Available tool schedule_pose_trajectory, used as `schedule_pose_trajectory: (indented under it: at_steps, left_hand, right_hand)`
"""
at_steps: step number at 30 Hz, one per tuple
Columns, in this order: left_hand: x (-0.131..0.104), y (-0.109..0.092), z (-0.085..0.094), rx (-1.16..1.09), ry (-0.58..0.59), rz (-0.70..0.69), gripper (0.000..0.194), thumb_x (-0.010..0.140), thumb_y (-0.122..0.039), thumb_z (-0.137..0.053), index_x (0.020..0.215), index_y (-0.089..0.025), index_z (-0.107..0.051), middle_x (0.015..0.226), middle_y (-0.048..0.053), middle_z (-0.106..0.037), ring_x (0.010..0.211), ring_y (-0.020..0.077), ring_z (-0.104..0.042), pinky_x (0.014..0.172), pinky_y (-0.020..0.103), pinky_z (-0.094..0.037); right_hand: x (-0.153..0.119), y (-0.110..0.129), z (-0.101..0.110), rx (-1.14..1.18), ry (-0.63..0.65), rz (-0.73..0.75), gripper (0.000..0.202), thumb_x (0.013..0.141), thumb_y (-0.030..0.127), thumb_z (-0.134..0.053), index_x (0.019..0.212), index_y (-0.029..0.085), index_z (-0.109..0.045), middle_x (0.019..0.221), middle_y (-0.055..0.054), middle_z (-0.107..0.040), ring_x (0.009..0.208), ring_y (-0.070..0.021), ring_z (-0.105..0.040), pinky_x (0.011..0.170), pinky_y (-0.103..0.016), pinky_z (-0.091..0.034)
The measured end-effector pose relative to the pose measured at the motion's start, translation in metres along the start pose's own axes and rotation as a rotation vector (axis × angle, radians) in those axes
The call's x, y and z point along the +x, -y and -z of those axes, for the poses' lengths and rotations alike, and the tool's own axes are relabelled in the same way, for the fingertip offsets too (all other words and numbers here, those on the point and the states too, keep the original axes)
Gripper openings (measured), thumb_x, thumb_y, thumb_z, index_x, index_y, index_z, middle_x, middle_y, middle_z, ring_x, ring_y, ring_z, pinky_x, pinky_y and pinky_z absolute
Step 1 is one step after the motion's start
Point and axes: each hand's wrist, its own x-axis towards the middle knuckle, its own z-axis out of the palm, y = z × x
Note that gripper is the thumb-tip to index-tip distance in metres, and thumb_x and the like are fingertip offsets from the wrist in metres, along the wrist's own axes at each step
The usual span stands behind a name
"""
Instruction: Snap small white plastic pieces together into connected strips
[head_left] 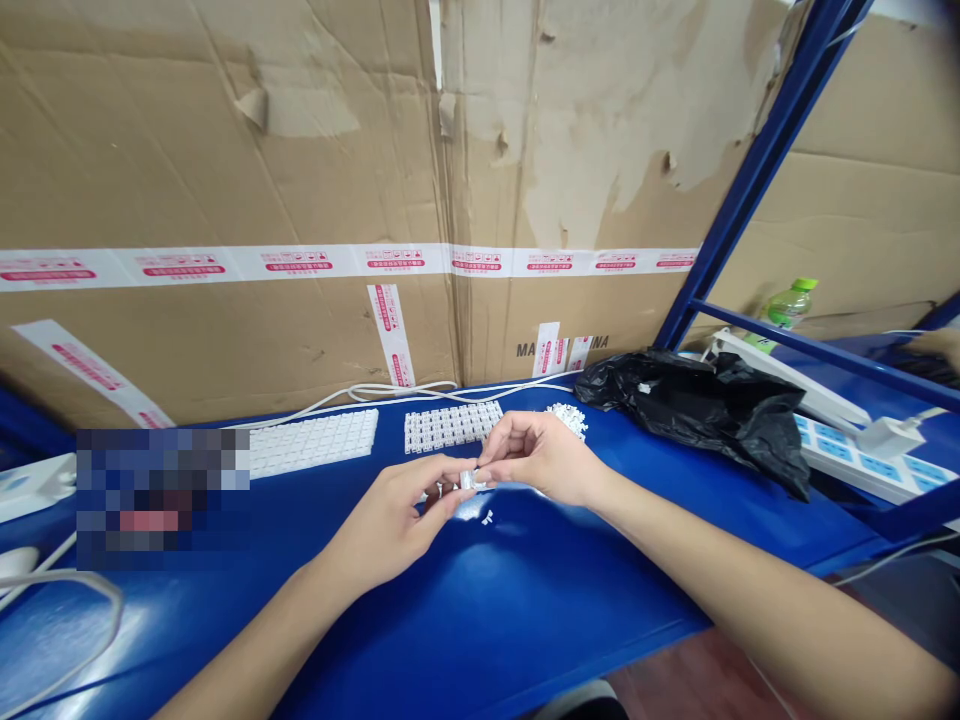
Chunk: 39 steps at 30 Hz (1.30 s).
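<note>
Grip of left hand (401,515) and right hand (551,460): holding at least one pale piece (467,480); two white arrays (452,427) behind.

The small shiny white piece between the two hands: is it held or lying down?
Held: the bare left hand pinches the small shiny white piece between thumb and forefinger.

The small white piece (468,480) lies partly behind the fingers of the left grip (401,510) and right grip (551,460), its shape too small to tell. The right one also hides part of the white heap (568,420). White bits (487,517) on the bench (480,620) are too tiny to identify. A pixelated patch (161,500) masks whatever is behind it. The left edge crops a white cable (112,610); tape (556,352) interrupts the carton's lettering (525,350).
</note>
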Motion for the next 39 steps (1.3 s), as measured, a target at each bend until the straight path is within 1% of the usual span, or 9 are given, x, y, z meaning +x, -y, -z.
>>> schedule_pose_trajectory:
  at_steps: [5, 8, 11, 14, 17, 19, 27, 33, 39]
  left_hand:
    - [-0.001, -0.003, 0.000, -0.007, 0.021, -0.029, 0.026, 0.109, -0.028, -0.062, 0.129, -0.027, -0.078, 0.105, 0.003, -0.084, 0.084, 0.0182, -0.075, 0.069, 0.025, -0.056]
    - [0.000, -0.002, -0.001, 0.006, -0.014, -0.016, 0.027, 0.108, -0.030, -0.062, 0.130, -0.027, -0.078, 0.100, 0.002, -0.083, 0.079, 0.0172, -0.073, 0.066, 0.025, -0.055]
    - [0.002, 0.002, -0.001, 0.039, -0.078, 0.024, 0.029, 0.108, -0.034, -0.063, 0.133, -0.026, -0.076, 0.092, 0.000, -0.080, 0.072, 0.0161, -0.069, 0.064, 0.025, -0.054]
    - [0.003, 0.006, 0.000, 0.050, -0.138, 0.090, 0.031, 0.108, -0.039, -0.064, 0.134, -0.026, -0.076, 0.093, 0.000, -0.080, 0.075, 0.0172, -0.071, 0.064, 0.025, -0.056]
    - [0.003, 0.008, 0.000, 0.045, -0.174, 0.143, 0.030, 0.107, -0.043, -0.066, 0.130, -0.028, -0.077, 0.097, 0.001, -0.081, 0.081, 0.0191, -0.074, 0.066, 0.026, -0.058]
    - [0.003, 0.009, 0.000, 0.049, -0.186, 0.154, 0.029, 0.106, -0.044, -0.067, 0.127, -0.028, -0.078, 0.096, 0.001, -0.082, 0.083, 0.0199, -0.075, 0.066, 0.026, -0.059]
    - [0.003, 0.010, -0.001, 0.064, -0.174, 0.111, 0.029, 0.105, -0.039, -0.068, 0.130, -0.028, -0.078, 0.096, 0.000, -0.083, 0.080, 0.0181, -0.076, 0.066, 0.024, -0.061]
    - [0.001, 0.010, -0.005, 0.064, -0.174, 0.054, 0.028, 0.103, -0.037, -0.071, 0.127, -0.027, -0.082, 0.096, 0.000, -0.087, 0.079, 0.0194, -0.080, 0.067, 0.026, -0.061]
    - [0.002, 0.006, -0.008, -0.003, -0.148, 0.028, 0.026, 0.102, -0.030, -0.072, 0.126, -0.029, -0.082, 0.097, -0.002, -0.087, 0.077, 0.0176, -0.080, 0.066, 0.024, -0.060]
  right_hand:
    - [0.000, 0.002, 0.001, 0.042, 0.011, -0.059, 0.044, 0.066, 0.038, -0.106, 0.084, 0.018, -0.071, 0.077, -0.003, -0.081, 0.071, -0.0166, -0.079, 0.072, -0.029, -0.065]
    - [0.001, 0.002, 0.002, 0.067, 0.013, -0.075, 0.043, 0.067, 0.039, -0.105, 0.086, 0.017, -0.073, 0.079, -0.003, -0.082, 0.071, -0.0165, -0.080, 0.072, -0.029, -0.067]
    - [0.003, 0.003, 0.005, 0.104, -0.001, -0.069, 0.039, 0.075, 0.041, -0.102, 0.091, 0.016, -0.076, 0.086, -0.005, -0.084, 0.081, -0.0184, -0.082, 0.084, -0.034, -0.070]
    - [0.005, 0.002, 0.009, 0.187, -0.053, -0.075, 0.038, 0.080, 0.043, -0.098, 0.099, 0.015, -0.078, 0.099, -0.009, -0.085, 0.095, -0.0216, -0.084, 0.098, -0.040, -0.069]
    - [0.006, -0.001, 0.013, 0.282, -0.074, -0.109, 0.041, 0.077, 0.039, -0.101, 0.103, 0.015, -0.080, 0.112, -0.011, -0.084, 0.103, -0.0227, -0.084, 0.109, -0.042, -0.065]
    - [0.006, -0.003, 0.014, 0.311, -0.070, -0.126, 0.042, 0.074, 0.033, -0.103, 0.104, 0.015, -0.081, 0.114, -0.011, -0.084, 0.106, -0.0231, -0.083, 0.111, -0.041, -0.064]
    - [0.004, 0.001, 0.012, 0.276, -0.052, -0.142, 0.034, 0.069, 0.028, -0.104, 0.092, 0.016, -0.082, 0.104, -0.009, -0.087, 0.102, -0.0215, -0.084, 0.096, -0.034, -0.068]
    - [0.004, -0.002, 0.005, 0.232, -0.073, -0.089, 0.028, 0.068, 0.027, -0.104, 0.086, 0.019, -0.084, 0.099, -0.006, -0.087, 0.089, -0.0163, -0.082, 0.082, -0.027, -0.064]
    - [0.001, -0.003, -0.009, 0.297, -0.047, -0.081, 0.024, 0.069, 0.027, -0.103, 0.082, 0.019, -0.084, 0.096, -0.005, -0.087, 0.086, -0.0157, -0.081, 0.084, -0.028, -0.061]
